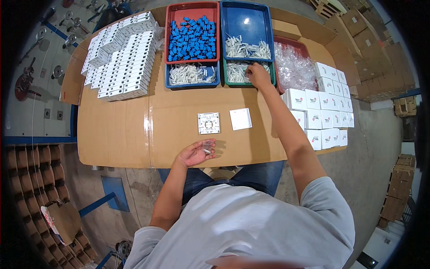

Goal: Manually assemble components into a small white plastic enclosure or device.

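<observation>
My left hand [195,153], palm up at the table's near edge, holds a small clear plastic bag [208,145] with something white at its bottom. Stretched far forward, my right hand [257,75] dips its bent fingers into the green tray [244,84] of small white plastic plugs [235,71]; whatever is between the fingertips is hidden. Between my hands on the cardboard lies a square white device base [208,123] with dark details at its centre. Beside it sits a plain white square cover plate [241,119].
Behind stand a red tray [169,45] of blue connectors and blue trays [246,18], [170,84] with white plugs. Small white boxes [127,67] are stacked at left, more white boxes [320,114] at right. Clear plastic bags [293,65] fill a red bin beyond my right hand.
</observation>
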Action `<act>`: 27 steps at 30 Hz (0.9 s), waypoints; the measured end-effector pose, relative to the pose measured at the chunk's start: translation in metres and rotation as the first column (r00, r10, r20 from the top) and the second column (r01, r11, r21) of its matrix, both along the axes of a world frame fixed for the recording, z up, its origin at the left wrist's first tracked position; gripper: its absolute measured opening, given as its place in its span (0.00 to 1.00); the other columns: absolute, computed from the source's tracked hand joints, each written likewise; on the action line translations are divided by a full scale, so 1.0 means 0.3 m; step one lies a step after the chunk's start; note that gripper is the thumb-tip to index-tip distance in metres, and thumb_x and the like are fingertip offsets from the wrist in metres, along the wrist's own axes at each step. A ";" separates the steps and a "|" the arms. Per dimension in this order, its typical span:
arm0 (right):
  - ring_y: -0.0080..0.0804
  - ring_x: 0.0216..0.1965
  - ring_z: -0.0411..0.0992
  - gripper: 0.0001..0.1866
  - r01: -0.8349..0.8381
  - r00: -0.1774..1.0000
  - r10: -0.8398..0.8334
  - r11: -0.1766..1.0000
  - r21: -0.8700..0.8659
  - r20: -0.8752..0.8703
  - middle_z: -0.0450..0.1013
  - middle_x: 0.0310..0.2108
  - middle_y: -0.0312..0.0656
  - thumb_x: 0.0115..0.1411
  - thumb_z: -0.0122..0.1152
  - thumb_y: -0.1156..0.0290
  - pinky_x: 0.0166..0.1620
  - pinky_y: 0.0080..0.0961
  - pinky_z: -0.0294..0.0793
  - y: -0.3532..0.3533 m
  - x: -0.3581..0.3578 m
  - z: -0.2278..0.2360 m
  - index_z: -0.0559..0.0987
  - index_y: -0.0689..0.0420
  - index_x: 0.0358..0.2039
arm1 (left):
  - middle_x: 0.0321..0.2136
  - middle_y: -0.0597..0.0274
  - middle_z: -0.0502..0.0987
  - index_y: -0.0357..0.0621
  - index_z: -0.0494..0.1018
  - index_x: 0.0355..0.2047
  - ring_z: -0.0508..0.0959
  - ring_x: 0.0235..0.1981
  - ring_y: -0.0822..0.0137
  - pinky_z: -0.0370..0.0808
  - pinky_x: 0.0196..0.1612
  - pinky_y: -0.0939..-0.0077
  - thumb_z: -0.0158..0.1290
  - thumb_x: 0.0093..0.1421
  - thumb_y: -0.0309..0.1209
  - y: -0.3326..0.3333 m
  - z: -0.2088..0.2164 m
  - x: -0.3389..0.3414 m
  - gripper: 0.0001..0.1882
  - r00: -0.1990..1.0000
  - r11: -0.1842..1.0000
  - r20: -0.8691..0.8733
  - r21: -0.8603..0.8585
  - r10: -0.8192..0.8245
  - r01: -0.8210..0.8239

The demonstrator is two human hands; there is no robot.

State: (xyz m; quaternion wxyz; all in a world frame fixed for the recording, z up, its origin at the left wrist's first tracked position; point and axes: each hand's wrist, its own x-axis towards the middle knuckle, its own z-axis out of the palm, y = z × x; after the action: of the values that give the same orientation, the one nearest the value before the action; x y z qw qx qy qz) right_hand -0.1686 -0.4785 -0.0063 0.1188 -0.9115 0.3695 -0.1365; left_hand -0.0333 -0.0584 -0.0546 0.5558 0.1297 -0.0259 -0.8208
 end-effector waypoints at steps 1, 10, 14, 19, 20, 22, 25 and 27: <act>0.49 0.44 0.74 0.06 0.012 0.999 -0.010 0.999 0.041 -0.031 0.74 0.36 0.47 0.54 0.63 0.75 0.47 0.43 0.75 0.001 -0.003 0.006 0.83 0.55 0.33 | 0.51 0.57 0.78 0.39 0.66 0.64 0.78 0.49 0.61 0.66 0.65 0.53 0.58 0.65 0.44 0.002 -0.002 0.002 0.32 1.000 1.000 0.001 0.004 -0.002 0.002; 0.47 0.38 0.79 0.05 0.142 0.941 -0.185 0.975 0.168 0.282 0.80 0.33 0.47 0.54 0.68 0.71 0.41 0.37 0.78 0.004 -0.080 0.066 0.82 0.58 0.31 | 0.54 0.58 0.78 0.40 0.63 0.66 0.78 0.53 0.62 0.65 0.66 0.51 0.57 0.66 0.45 0.018 -0.004 -0.008 0.35 1.000 1.000 0.005 -0.013 0.010 -0.010; 0.25 0.32 0.77 0.08 0.017 0.854 -0.198 0.935 0.353 0.481 0.81 0.31 0.38 0.57 0.70 0.70 0.37 0.24 0.75 0.023 -0.130 0.080 0.83 0.59 0.34 | 0.55 0.56 0.77 0.40 0.62 0.67 0.76 0.55 0.59 0.68 0.64 0.53 0.53 0.69 0.43 0.013 -0.038 -0.016 0.32 0.995 0.996 -0.076 -0.055 0.060 -0.065; 0.15 0.30 0.72 0.05 -0.176 0.770 -0.283 0.768 0.616 0.573 0.79 0.32 0.30 0.61 0.67 0.72 0.33 0.17 0.71 0.317 -0.128 0.288 0.83 0.59 0.36 | 0.56 0.55 0.76 0.41 0.65 0.65 0.77 0.53 0.59 0.72 0.61 0.59 0.45 0.74 0.44 -0.061 0.095 -0.067 0.27 0.947 0.948 -0.041 0.013 0.317 -0.317; 0.13 0.30 0.71 0.05 -0.195 0.753 -0.328 0.717 0.669 0.570 0.78 0.32 0.28 0.62 0.66 0.73 0.32 0.15 0.70 0.376 -0.136 0.320 0.83 0.59 0.38 | 0.56 0.55 0.76 0.41 0.66 0.64 0.77 0.53 0.59 0.73 0.60 0.61 0.44 0.74 0.45 -0.091 0.164 -0.079 0.26 0.924 0.921 0.008 0.073 0.383 -0.383; 0.12 0.29 0.70 0.06 -0.247 0.771 -0.290 0.684 0.687 0.566 0.78 0.32 0.28 0.63 0.66 0.73 0.32 0.14 0.69 0.470 -0.138 0.353 0.83 0.59 0.39 | 0.57 0.55 0.76 0.41 0.67 0.64 0.77 0.53 0.60 0.74 0.59 0.62 0.43 0.75 0.45 -0.129 0.260 -0.084 0.26 0.892 0.883 0.057 0.129 0.449 -0.452; 0.11 0.28 0.68 0.07 -0.334 0.770 -0.248 0.628 0.703 0.588 0.76 0.31 0.27 0.63 0.67 0.73 0.32 0.13 0.69 0.594 -0.120 0.418 0.83 0.59 0.41 | 0.58 0.56 0.75 0.42 0.67 0.64 0.78 0.52 0.61 0.75 0.57 0.64 0.43 0.75 0.46 -0.159 0.359 -0.088 0.26 0.892 0.894 0.112 0.049 0.438 -0.445; 0.11 0.29 0.67 0.07 -0.404 0.780 -0.152 0.619 0.674 0.607 0.75 0.31 0.26 0.62 0.68 0.74 0.33 0.12 0.68 0.651 -0.110 0.458 0.83 0.60 0.40 | 0.57 0.56 0.76 0.42 0.67 0.64 0.78 0.51 0.63 0.75 0.55 0.67 0.43 0.74 0.47 -0.167 0.421 -0.092 0.27 0.877 0.900 0.239 0.025 0.418 -0.436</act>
State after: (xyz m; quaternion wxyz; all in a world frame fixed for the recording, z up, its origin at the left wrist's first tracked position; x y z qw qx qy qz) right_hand -0.2015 -0.2833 0.1311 0.6212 -0.6978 0.2624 -0.2414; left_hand -0.0608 -0.1085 0.0718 0.7108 0.2470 -0.0280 -0.6580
